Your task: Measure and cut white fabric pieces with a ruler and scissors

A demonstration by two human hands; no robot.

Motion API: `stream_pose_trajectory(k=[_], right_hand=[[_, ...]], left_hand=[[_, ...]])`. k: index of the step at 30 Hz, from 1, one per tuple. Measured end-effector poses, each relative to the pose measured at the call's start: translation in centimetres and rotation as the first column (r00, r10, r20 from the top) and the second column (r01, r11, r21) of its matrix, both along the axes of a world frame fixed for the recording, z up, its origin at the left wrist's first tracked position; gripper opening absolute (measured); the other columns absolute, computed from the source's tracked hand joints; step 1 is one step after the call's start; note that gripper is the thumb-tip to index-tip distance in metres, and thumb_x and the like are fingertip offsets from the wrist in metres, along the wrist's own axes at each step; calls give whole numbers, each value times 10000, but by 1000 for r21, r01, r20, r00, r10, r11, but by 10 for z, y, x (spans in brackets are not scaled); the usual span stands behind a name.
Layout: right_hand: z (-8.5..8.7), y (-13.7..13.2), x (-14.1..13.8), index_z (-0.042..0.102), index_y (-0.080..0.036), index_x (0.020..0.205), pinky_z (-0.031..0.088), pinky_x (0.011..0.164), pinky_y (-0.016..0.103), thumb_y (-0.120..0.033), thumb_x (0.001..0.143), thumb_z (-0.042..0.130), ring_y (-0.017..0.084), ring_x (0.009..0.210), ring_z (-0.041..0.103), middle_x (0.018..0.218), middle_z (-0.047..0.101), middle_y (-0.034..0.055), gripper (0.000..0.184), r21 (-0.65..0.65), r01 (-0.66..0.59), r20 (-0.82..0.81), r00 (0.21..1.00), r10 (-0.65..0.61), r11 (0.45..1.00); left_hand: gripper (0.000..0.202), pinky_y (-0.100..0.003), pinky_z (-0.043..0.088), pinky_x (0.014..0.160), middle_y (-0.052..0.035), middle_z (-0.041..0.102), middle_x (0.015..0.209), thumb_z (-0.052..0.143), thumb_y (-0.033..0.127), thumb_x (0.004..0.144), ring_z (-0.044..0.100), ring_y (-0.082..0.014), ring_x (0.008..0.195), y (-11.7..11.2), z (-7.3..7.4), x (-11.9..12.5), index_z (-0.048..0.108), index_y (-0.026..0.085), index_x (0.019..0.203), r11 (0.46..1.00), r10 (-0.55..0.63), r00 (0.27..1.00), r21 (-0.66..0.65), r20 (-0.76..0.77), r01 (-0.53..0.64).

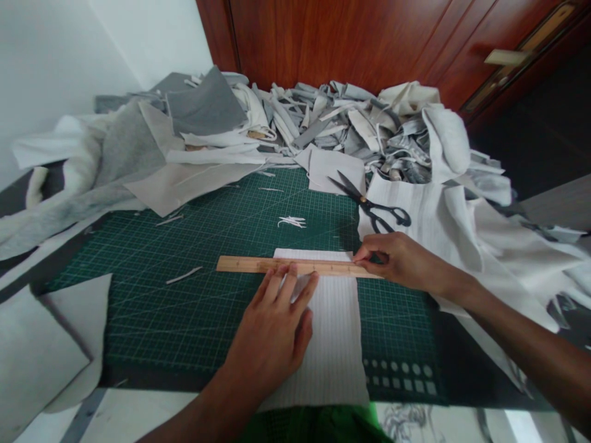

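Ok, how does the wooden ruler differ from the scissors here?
The ruler is pale wood, straight and flat; the scissors are dark metal with looped handles. The ruler lies crosswise over the white fabric piece on the green mat; the scissors lie at a slant on pale cloth at the mat's far edge. The left hand presses the ruler and the right hand touches its end; the scissors are untouched. Both lie flat on fabric.

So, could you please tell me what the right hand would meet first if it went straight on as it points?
The right hand points left along the ruler, so it would probably meet the left hand first, at its fingertips resting on that ruler.
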State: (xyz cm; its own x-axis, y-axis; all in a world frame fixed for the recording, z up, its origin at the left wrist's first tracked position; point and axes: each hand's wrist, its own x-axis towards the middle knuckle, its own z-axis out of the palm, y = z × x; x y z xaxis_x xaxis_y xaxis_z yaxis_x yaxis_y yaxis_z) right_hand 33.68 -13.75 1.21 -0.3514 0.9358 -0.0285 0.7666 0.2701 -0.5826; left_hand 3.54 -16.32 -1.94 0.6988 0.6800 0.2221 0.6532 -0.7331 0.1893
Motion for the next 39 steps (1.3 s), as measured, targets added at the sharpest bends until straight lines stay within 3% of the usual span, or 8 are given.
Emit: stream_pose_trajectory(k=[5, 10, 14, 21, 26, 30, 39], right_hand=[[6, -3, 3, 769, -222, 888, 385, 526, 259, -229, 908, 683, 92, 549, 545, 761, 731, 3, 88, 28, 25, 3, 1000, -25, 999], [12, 8, -29, 771, -206, 926, 384, 545, 254, -263, 943, 706, 94, 600, 548, 822, 738, 12, 89, 171, 89, -94, 993, -73, 981], [2, 30, -71, 758, -190, 900, 409, 597, 241, -220, 940, 697, 106, 678, 612, 844, 748, 10, 78, 246, 6, -185, 982, 41, 969], [-20, 55, -118, 767, -213, 922, 423, 697, 248, -145, 895, 718, 126, 785, 674, 897, 773, -2, 89, 157, -85, -111, 988, 103, 984], [-22, 58, -125, 752, -210, 927, 395, 707, 253, -146, 916, 686, 131, 810, 652, 897, 742, 0, 93, 156, -132, -99, 984, 149, 979], [-17, 61, -128, 726, -196, 887, 368, 698, 256, -116, 913, 665, 126, 805, 615, 894, 719, 1, 104, 126, -202, -76, 974, 213, 971], [-6, 64, -127, 702, -180, 826, 338, 672, 275, -120, 912, 646, 136, 779, 586, 856, 703, 11, 120, 104, -235, 12, 972, 235, 966]], left_hand=[[544, -563, 503, 1131, -179, 584, 1491, 429, 270, 1021, 511, -371, 1409, -1, 0, 5, 518, 156, 1544, 1000, 18, 1000, 5, -7, -18], [538, -562, 504, 1129, -174, 598, 1468, 433, 250, 1010, 511, -376, 1402, -1, -1, 5, 541, 144, 1527, 1000, 10, 1000, 30, 4, -10], [534, -581, 505, 1121, -190, 593, 1465, 435, 273, 1019, 517, -392, 1389, -1, -1, 6, 544, 138, 1524, 999, 4, 1000, 36, 10, -5], [519, -603, 495, 1131, -187, 604, 1429, 476, 277, 1006, 506, -404, 1394, -2, -3, 6, 573, 134, 1495, 1000, 11, 1000, 9, 25, -11], [524, -611, 495, 1126, -196, 577, 1456, 469, 273, 1005, 475, -420, 1415, -2, -2, 6, 566, 124, 1498, 1000, 4, 999, 2, 33, -4], [512, -612, 502, 1117, -186, 596, 1418, 456, 256, 1002, 508, -410, 1371, 1, 0, 7, 580, 122, 1480, 1000, 2, 999, -3, 39, -2], [497, -601, 521, 1098, -185, 621, 1346, 470, 251, 1002, 531, -402, 1341, 1, 3, 7, 598, 123, 1465, 1000, -1, 1000, -3, 27, 1]])
